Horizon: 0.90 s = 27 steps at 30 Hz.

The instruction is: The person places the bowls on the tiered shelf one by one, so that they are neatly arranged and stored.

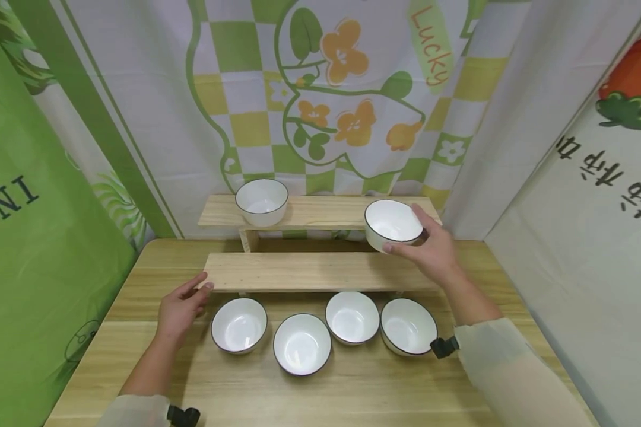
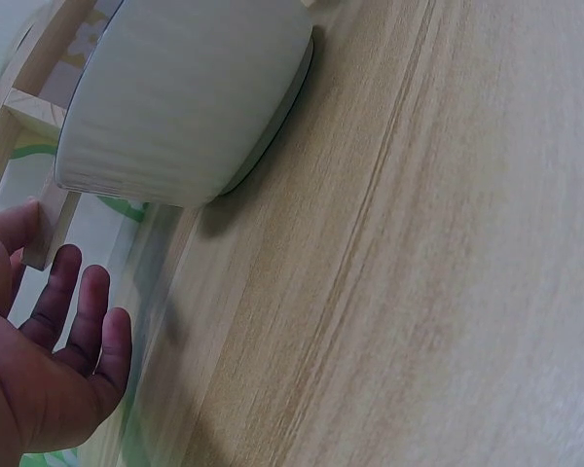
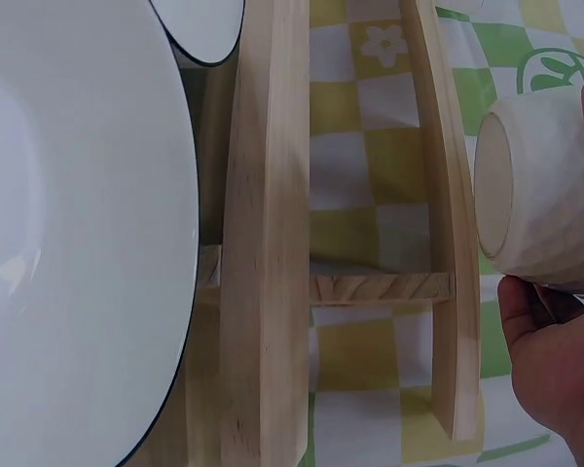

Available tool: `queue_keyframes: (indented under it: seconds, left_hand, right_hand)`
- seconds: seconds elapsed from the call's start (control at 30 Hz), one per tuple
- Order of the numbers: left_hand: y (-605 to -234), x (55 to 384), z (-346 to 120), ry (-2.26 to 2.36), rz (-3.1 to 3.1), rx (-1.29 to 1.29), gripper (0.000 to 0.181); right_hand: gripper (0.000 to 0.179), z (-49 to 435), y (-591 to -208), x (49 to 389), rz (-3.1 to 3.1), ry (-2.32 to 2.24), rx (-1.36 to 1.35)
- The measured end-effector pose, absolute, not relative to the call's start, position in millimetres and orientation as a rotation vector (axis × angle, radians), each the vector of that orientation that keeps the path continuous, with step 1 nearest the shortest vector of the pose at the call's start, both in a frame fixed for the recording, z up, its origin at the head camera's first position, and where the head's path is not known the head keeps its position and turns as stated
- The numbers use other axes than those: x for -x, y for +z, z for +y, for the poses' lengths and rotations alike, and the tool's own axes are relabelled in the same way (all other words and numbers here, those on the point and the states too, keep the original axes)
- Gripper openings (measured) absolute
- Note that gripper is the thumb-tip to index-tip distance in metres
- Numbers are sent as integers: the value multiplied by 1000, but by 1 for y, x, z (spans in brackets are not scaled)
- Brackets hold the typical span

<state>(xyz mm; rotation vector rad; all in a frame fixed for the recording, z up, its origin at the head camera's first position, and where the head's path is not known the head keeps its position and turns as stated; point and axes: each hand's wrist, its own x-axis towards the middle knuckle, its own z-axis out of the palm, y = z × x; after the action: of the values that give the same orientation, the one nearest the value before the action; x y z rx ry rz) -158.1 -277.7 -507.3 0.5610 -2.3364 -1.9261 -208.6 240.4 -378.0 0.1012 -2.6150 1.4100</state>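
My right hand grips a white bowl with a dark rim, thumb on its near side and fingers round its right side. In the head view this bowl overlaps the front edge of the upper shelf board; the right wrist view shows the base of the held bowl close beside that board. With thumb and index finger, my left hand pinches the left end of the lower shelf board. The other left fingers are spread loosely below it.
Another white bowl stands on the left part of the upper board. Several matching bowls, among them a left one and a right one, sit in front of the wooden rack on the table. A patterned curtain hangs behind.
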Motion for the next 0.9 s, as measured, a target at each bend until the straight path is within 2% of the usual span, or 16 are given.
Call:
queue_keyframes:
  seconds: [0.9]
  left_hand:
    - [-510,159,-280,-1938,-2332,-540,62]
  right_hand:
    - [127,203,-375,240,-2641,1420,-99]
